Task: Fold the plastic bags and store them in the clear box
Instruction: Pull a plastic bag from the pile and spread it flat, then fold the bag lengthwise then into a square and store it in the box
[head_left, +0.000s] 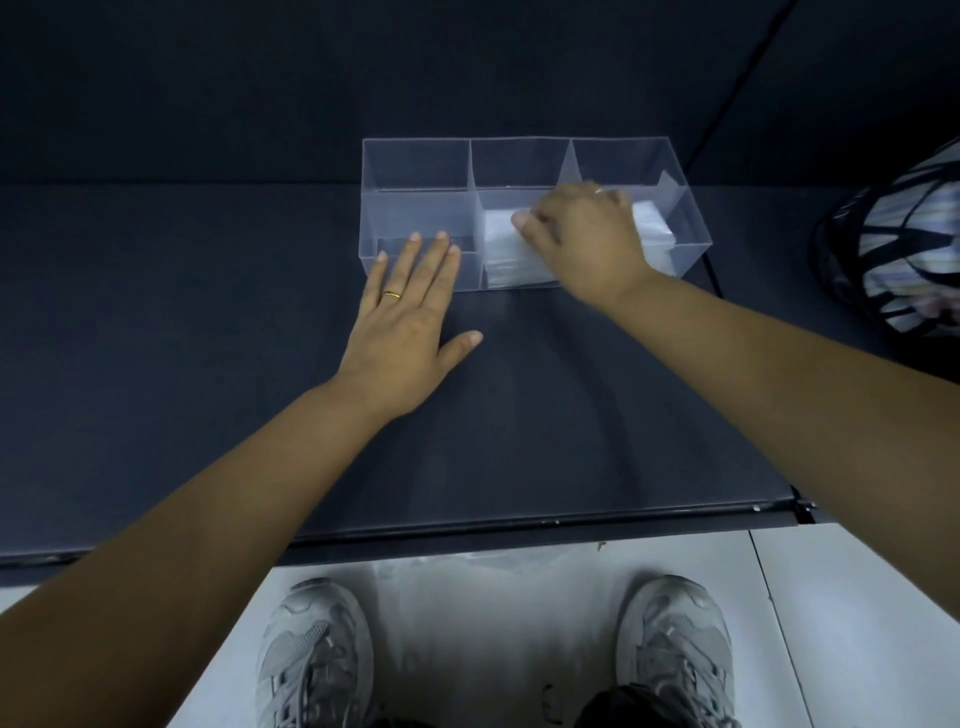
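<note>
The person stood at the dark table (208, 322) with the left hand (410, 317) flat, fingers straight and spread, the tips against the near wall of the clear box (415, 156). The right hand (582, 244) reached into the box with its thumb down on the folded bags (506, 249) in the middle compartment. Its fingers curled out of my sight, so I could not tell if it pinched or only pressed. To my eye the stack was being seated. It would go best pressed straight down, with the other hand bracing the box, so the slippery folds did not spring open. The box's long axis ran left to right across the table, open side up, and the stack lay flat, square to the dividers.
</note>
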